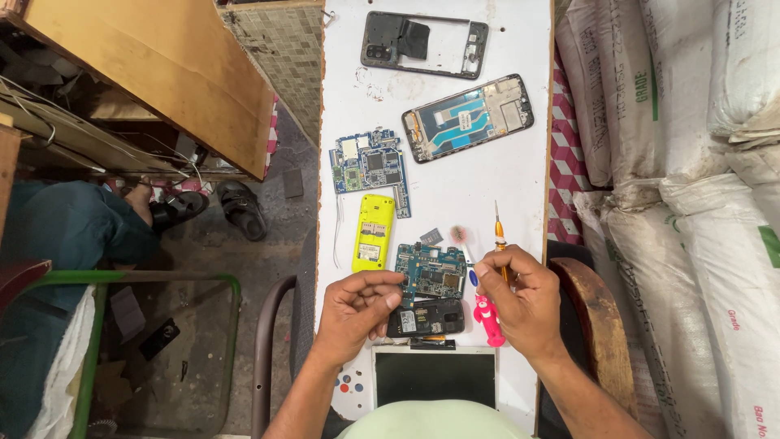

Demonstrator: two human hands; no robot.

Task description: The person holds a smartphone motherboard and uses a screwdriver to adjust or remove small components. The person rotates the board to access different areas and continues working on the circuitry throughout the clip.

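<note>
Circuit board sits near centre of white table, over a black phone body. Left hand pinches the board's near-left corner, fingers curled together. Yellow phone shell lies just left and farther (larger blue board beyond it). Right hand pinches an orange screwdriver, tip pointing far; pink toothbrush lies under that hand.
</note>
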